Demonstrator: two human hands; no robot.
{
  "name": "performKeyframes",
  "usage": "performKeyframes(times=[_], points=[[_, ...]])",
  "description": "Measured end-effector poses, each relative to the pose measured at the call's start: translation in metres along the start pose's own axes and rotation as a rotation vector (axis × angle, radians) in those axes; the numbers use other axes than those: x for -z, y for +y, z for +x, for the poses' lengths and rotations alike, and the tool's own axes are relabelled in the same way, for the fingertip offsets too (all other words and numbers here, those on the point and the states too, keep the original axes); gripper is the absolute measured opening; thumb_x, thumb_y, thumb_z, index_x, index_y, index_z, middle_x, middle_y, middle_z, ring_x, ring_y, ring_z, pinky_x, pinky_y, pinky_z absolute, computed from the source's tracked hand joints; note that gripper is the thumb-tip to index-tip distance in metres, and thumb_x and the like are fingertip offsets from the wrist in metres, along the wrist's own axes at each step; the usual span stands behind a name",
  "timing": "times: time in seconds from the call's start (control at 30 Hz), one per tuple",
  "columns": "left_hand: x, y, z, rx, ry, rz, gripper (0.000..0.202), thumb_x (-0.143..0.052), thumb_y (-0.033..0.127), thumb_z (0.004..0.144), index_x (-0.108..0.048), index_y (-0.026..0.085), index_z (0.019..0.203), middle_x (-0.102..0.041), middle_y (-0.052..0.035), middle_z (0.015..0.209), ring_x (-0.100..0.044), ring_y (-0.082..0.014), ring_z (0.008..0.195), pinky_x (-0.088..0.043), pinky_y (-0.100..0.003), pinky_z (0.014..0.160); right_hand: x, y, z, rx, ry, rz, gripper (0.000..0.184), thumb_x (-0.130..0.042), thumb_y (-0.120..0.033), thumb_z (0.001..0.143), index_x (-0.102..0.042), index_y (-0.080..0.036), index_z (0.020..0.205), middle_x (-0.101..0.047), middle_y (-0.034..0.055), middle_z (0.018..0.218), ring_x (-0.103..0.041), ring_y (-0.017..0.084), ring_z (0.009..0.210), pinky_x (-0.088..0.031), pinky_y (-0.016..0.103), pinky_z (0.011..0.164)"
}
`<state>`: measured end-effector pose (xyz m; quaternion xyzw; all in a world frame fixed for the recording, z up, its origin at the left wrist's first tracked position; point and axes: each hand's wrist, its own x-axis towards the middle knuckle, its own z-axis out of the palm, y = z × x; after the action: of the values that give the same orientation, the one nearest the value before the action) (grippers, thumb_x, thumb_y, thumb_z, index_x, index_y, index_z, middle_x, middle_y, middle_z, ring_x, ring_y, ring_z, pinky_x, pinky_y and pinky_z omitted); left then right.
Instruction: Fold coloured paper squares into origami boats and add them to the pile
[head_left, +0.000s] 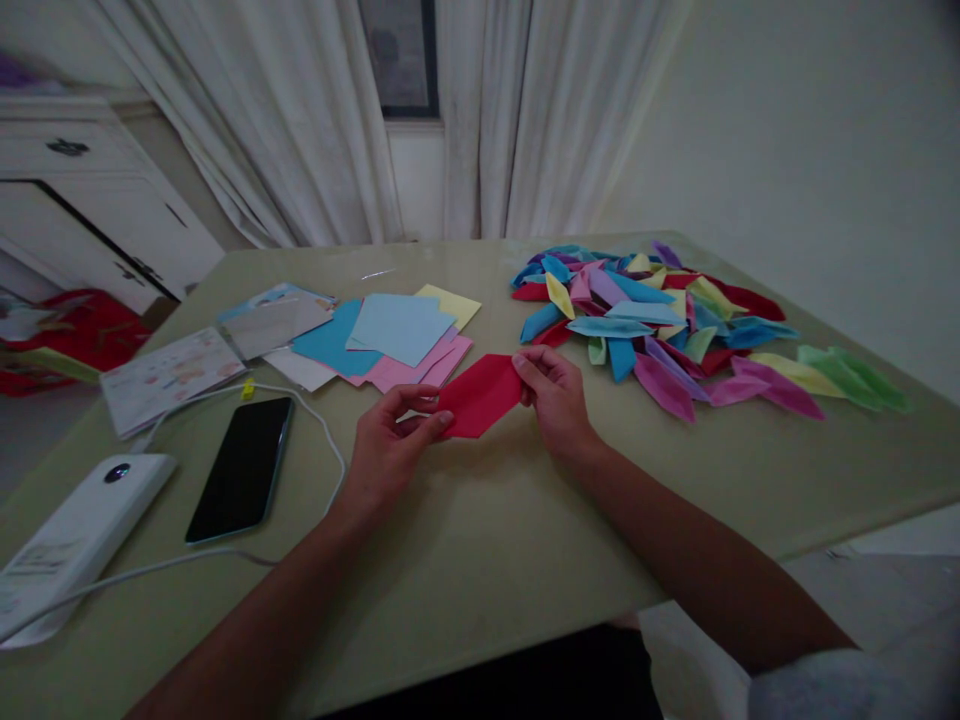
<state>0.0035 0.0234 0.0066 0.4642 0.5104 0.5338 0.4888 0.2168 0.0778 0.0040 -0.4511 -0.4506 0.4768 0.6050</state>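
Note:
A red sheet of folded paper (pixel 480 397) is held up just above the table, between my two hands. My left hand (pixel 391 437) pinches its left end between thumb and fingers. At the opposite end, my right hand (pixel 553 398) grips the upper right corner with thumb and fingertips. The paper has an elongated shape with slanted corners. Behind it lie loose square sheets in pink (pixel 409 372), light blue (pixel 401 325), teal (pixel 334 338) and yellow (pixel 454 305). To the right spreads a heap of folded paper boats (pixel 630 312) in many colours.
On the left of the table (pixel 480 560) lie a black-screened phone (pixel 241 468), a white power bank (pixel 82 540) and a white cable (pixel 330 440) looping around the phone. Printed paper packs (pixel 176 375) rest behind them. Curtains (pixel 300 120) hang beyond the far edge.

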Motion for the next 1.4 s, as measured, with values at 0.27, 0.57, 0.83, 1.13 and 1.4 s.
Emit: performKeyframes(times=[0.27,0.57,0.83,1.13,1.4], points=[[0.002,-0.005,-0.003,-0.137,-0.171,0.132,0.026,-0.088,0.033,0.083,-0.086,0.023,0.106,-0.083,-0.0115,0.12,-0.079,-0.0293,0.116,-0.065,-0.044,0.102,0.002,0.009,0.008,-0.034,0.074,0.073,0.032,-0.086,-0.045,0.076,-0.068,-0.02,0.083,-0.06,-0.0058,0.058,-0.046,0.008,0.045,-0.034,0.022,0.042],[0.007,-0.01,-0.002,-0.205,-0.053,0.246,0.024,-0.087,0.037,0.087,-0.087,0.024,0.106,-0.086,-0.0066,0.107,-0.081,-0.0234,0.095,-0.065,-0.035,0.089,0.006,0.003,0.009,-0.117,0.041,0.055,0.029,-0.075,-0.031,0.072,-0.072,-0.02,0.098,-0.054,-0.0095,0.05,-0.043,0.009,0.04,-0.029,0.022,0.04],[0.01,-0.011,0.003,-0.306,0.147,0.31,0.021,-0.074,0.041,0.097,-0.081,0.022,0.097,-0.078,-0.0055,0.105,-0.073,-0.0195,0.089,-0.061,-0.029,0.074,0.009,0.006,0.014,-0.046,0.065,0.049,0.02,-0.067,-0.034,0.082,-0.07,-0.022,0.096,-0.062,-0.0048,0.063,-0.046,0.009,0.047,-0.031,0.024,0.045],[0.011,-0.003,0.007,-0.22,0.212,0.217,0.022,-0.071,0.04,0.097,-0.071,0.019,0.105,-0.072,0.0018,0.073,-0.068,-0.0151,0.062,-0.055,-0.026,0.062,0.005,-0.005,-0.002,0.113,-0.267,-0.135,0.032,-0.085,-0.044,0.085,-0.069,-0.024,0.105,-0.073,0.0037,0.105,-0.065,0.016,0.082,-0.05,0.026,0.066],[0.006,-0.009,0.007,-0.217,0.078,0.059,0.031,-0.085,0.035,0.085,-0.062,0.021,0.101,-0.078,-0.0041,0.099,-0.078,-0.0198,0.079,-0.064,-0.031,0.068,0.006,0.0,0.003,0.082,-0.252,-0.145,0.03,-0.089,-0.044,0.081,-0.071,-0.022,0.089,-0.071,0.0019,0.088,-0.064,0.017,0.08,-0.053,0.029,0.07]])
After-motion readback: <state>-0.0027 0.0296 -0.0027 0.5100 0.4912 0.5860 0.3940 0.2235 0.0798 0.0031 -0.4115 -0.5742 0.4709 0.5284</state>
